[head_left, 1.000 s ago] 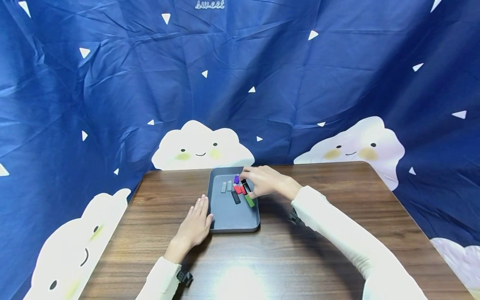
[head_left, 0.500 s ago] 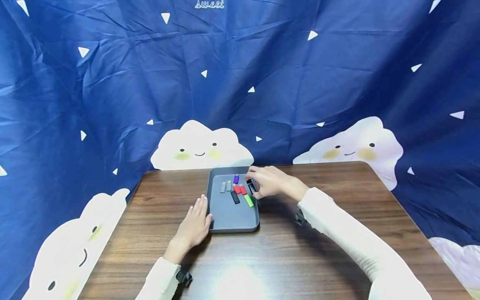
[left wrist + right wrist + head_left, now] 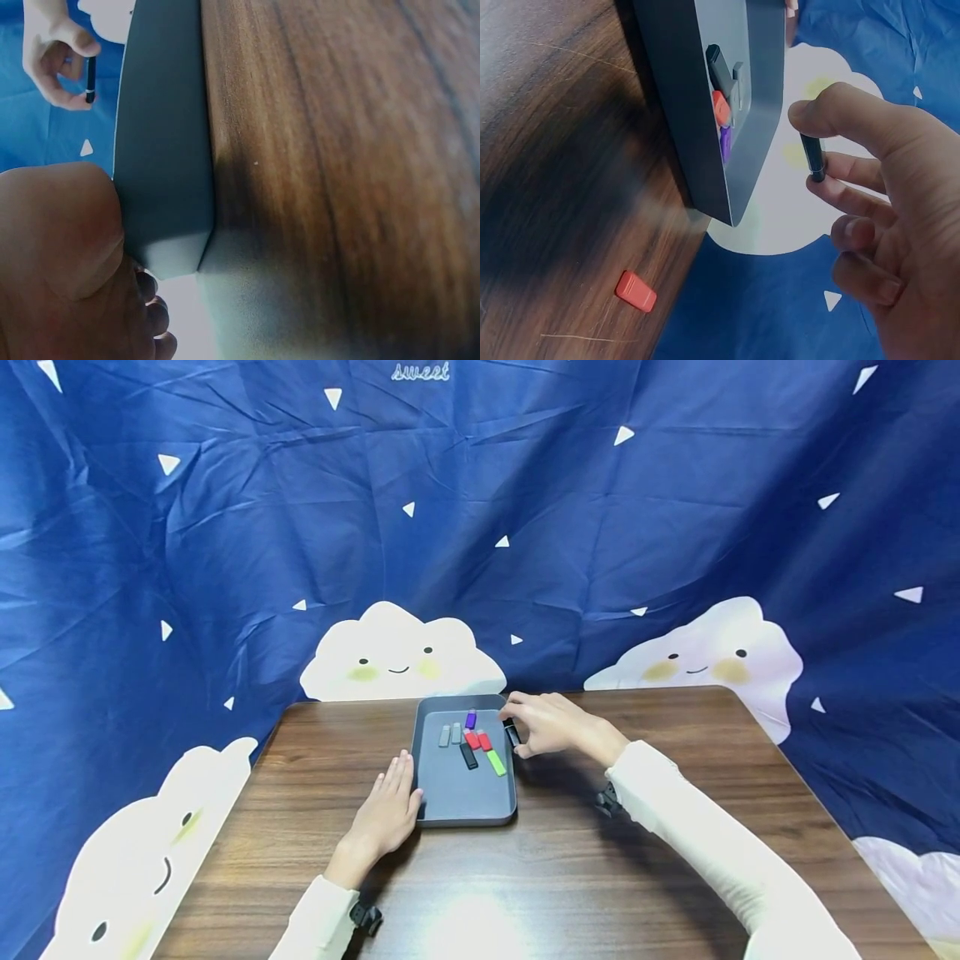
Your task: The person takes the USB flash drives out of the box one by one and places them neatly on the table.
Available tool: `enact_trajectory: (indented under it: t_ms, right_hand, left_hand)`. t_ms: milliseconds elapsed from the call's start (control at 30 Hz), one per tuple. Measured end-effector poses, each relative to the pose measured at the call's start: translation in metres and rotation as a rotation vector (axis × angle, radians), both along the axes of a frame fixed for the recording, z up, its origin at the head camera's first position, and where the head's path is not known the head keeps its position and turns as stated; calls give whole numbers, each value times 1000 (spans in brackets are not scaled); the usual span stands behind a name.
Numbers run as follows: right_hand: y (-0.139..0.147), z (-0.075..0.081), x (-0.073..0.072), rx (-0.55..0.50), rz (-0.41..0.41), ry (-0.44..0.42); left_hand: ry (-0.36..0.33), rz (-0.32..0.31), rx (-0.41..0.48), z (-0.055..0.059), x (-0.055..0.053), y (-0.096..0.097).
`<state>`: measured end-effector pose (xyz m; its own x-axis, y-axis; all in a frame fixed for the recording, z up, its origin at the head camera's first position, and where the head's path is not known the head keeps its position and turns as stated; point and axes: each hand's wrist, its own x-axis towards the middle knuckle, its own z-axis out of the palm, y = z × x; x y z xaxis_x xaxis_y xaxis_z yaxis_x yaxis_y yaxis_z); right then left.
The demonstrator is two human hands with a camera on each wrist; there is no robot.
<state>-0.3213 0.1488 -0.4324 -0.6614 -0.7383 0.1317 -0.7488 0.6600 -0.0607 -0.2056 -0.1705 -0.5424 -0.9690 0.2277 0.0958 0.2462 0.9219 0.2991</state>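
My right hand [image 3: 551, 724] pinches a black USB flash drive [image 3: 812, 156] by its ends, between thumb and fingertips. It is raised at the right wall of the grey tray [image 3: 465, 802]. Inside the tray lie a purple flash drive [image 3: 471, 719], two grey ones [image 3: 445, 736], two red ones [image 3: 472, 740], a second black one [image 3: 468, 756] and a lime-green one [image 3: 496, 763]. With fingers straight, my left hand [image 3: 384, 810] rests against the tray's left wall; in the left wrist view its thumb side [image 3: 64, 232] overlaps the tray's corner.
A red flash drive [image 3: 636, 291] lies on the wooden table [image 3: 637, 877] outside the tray, seen in the right wrist view. Behind the table hangs a blue curtain [image 3: 480, 527] with white clouds.
My right hand has moved right with the black flash drive, from over the others to the tray's right wall. The green one now shows fully. My left hand has stayed put.
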Motion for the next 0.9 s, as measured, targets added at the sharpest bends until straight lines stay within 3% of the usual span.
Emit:
enact_trajectory:
  t_ms: [900]
  right_hand:
    - [35, -5, 6, -65, -69, -4]
  left_hand:
    - [5, -4, 16, 2, 2, 1]
